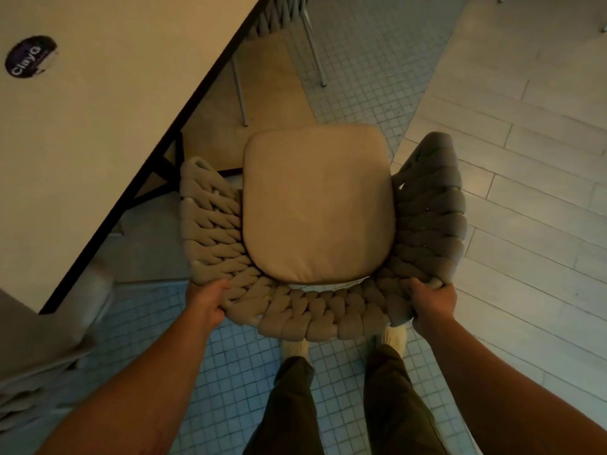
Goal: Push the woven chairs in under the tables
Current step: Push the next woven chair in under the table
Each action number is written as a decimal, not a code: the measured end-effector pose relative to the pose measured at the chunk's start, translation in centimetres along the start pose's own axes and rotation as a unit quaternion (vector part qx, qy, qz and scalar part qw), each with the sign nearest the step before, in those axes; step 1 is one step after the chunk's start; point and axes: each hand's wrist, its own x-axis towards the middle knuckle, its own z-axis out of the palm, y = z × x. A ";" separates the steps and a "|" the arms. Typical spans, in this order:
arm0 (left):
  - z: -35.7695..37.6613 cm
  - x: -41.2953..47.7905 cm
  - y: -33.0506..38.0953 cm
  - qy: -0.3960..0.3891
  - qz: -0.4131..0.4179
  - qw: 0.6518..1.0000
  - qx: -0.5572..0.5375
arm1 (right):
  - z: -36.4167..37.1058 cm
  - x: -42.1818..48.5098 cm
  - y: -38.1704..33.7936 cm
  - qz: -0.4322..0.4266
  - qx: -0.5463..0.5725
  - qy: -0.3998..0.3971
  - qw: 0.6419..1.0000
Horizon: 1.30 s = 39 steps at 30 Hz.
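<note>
Fingers of your left hand [205,302] and right hand [433,305] curl round the backrest of the woven chair [312,311]. It stands beside the table [82,126] corner, seat wholly out. The farther chair [277,19] looks tucked in; this push is not yet done.

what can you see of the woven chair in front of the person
The woven chair stands upright on the small-tiled floor, right of the table, its seat not under it. Thick grey-beige braided cord forms a curved back running into both arms; a tan cushion covers the seat. The left hand and right hand grip the back's top edge.
</note>
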 end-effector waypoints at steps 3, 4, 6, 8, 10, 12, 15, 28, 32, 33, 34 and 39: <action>0.4 -1.0 -1.0 0.007 -0.001 1.000 -0.018 | -0.6 0.9 -0.9 -0.007 -0.012 -0.014 1.000; 0.5 -1.3 -1.2 0.006 -0.001 1.000 -0.025 | -0.7 1.0 -1.2 -0.007 -0.013 -0.020 1.000; 0.8 -1.7 -1.6 0.004 -0.003 1.000 -0.029 | -0.8 1.5 -1.6 -0.004 -0.017 -0.028 0.999; 1.0 -2.2 -1.7 0.014 -0.006 0.999 -0.031 | -0.7 1.9 -2.0 -0.006 -0.021 -0.032 0.999; 1.1 -2.5 -1.8 0.021 -0.014 0.999 -0.033 | -0.6 2.3 -2.2 -0.008 -0.028 -0.033 0.999; 1.2 -2.9 -2.0 0.030 -0.019 0.999 -0.036 | -0.7 2.6 -2.4 -0.006 -0.033 -0.035 0.999; 1.5 -3.6 -2.4 0.029 -0.020 0.998 -0.047 | -0.9 3.1 -2.6 -0.012 -0.040 -0.036 0.998; 3.7 -5.5 -5.4 0.033 -0.017 0.995 -0.092 | -1.6 6.5 -6.2 -0.033 -0.103 -0.072 0.992; 4.0 -5.4 -5.7 0.056 -0.021 0.993 -0.106 | -1.6 7.1 -6.8 -0.034 -0.127 -0.088 0.987; 4.2 -5.8 -5.6 0.066 -0.021 0.992 -0.109 | -1.6 7.2 -6.8 -0.035 -0.132 -0.090 0.987; 4.4 -6.1 -5.7 0.076 -0.017 0.991 -0.111 | -1.6 7.1 -6.9 -0.032 -0.137 -0.093 0.986; 5.2 -8.8 -7.0 0.092 -0.035 0.990 -0.097 | -1.8 6.2 -7.5 -0.007 -0.153 -0.102 0.983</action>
